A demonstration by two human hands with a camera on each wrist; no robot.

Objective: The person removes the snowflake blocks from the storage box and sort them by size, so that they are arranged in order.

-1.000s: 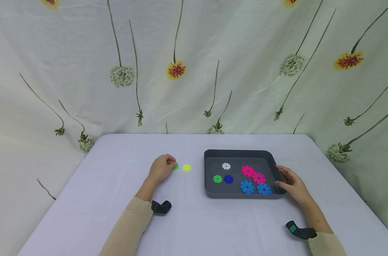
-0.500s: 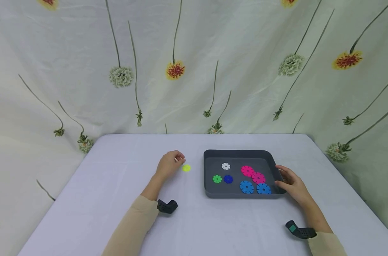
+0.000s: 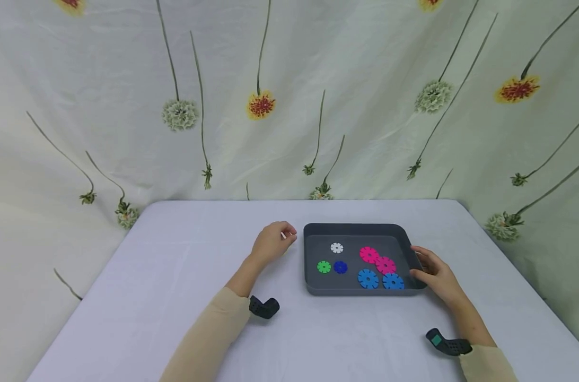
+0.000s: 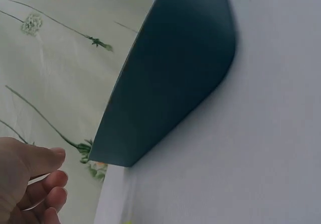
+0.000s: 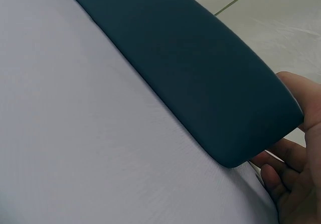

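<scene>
Honestly, looks like the loading step: left grip (image 3: 273, 242) is curled (can't tell if it's pinching anything), right grip (image 3: 435, 271) pinches the tray (image 3: 347, 292), colored discs (image 3: 365, 279) lie inside between both grips, so next move probably needs height over the side.

Bench (image 3: 347, 339): pale lilac-white top, mostly smooth, faint creases, rounded corners at the far end. Dark grey tray (image 3: 366, 292) directly on it, right of middle, base down, long sides running left to right, low walls, rounded corners. Sits a bit in from the far edge. Small yellow piece (image 4: 129, 222) also on the bench, near the tray's left side, not touching it. Only a sliver shows, shape unclear.
</scene>
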